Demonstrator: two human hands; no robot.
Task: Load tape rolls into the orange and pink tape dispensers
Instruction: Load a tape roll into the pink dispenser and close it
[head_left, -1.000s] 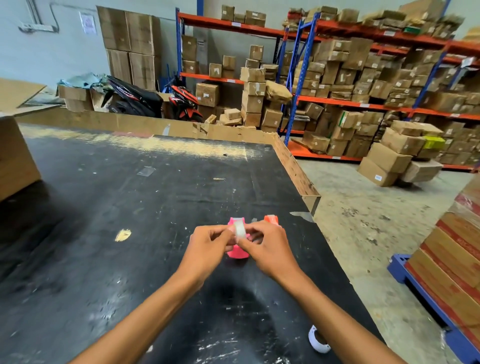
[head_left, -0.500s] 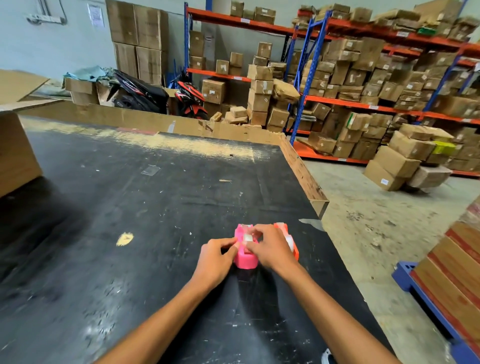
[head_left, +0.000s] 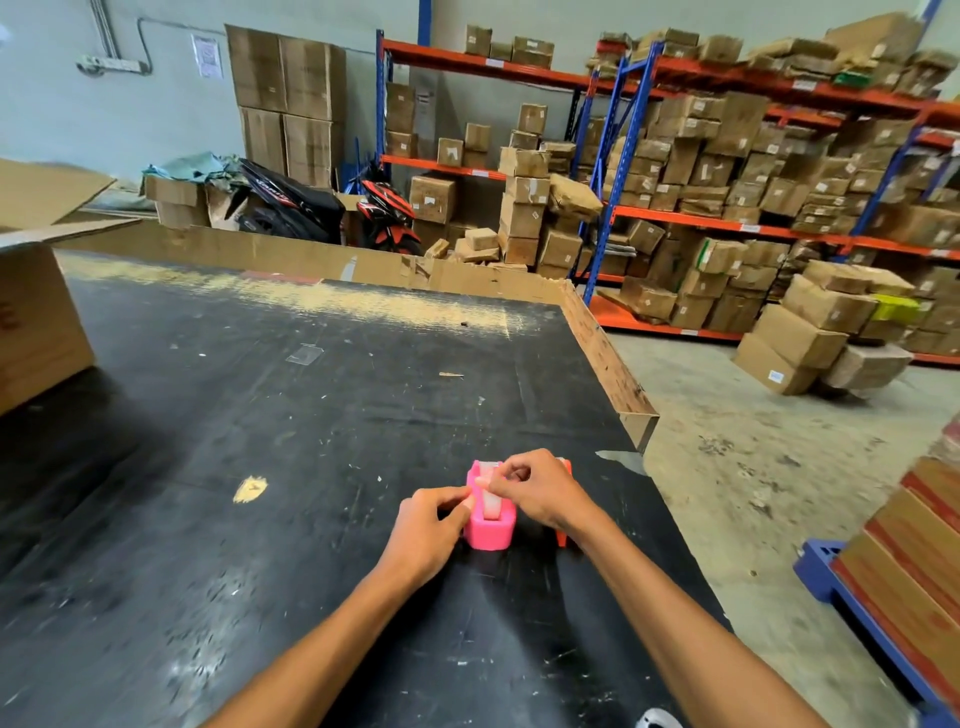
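Note:
A pink tape dispenser (head_left: 491, 530) stands on the black table (head_left: 260, 467), with a clear tape roll (head_left: 489, 499) seated in its slot. My left hand (head_left: 428, 527) presses against the dispenser's left side, fingers curled. My right hand (head_left: 540, 488) reaches over the top, its fingertips pinching at the roll. Behind my right hand, only slivers of the orange tape dispenser (head_left: 563, 538) show. Another tape roll (head_left: 657, 719) peeks in at the bottom edge.
A large cardboard box (head_left: 36, 322) sits on the table's left. A cardboard rim (head_left: 608, 358) lines the far and right table edges. Beyond are shelves of boxes, parked motorbikes (head_left: 332, 213), and a blue pallet (head_left: 852, 608) with stacked cartons at right.
The pink dispenser, held up in both hands a second ago, now rests on the table. My hands have lowered with it and stay on it and the roll.

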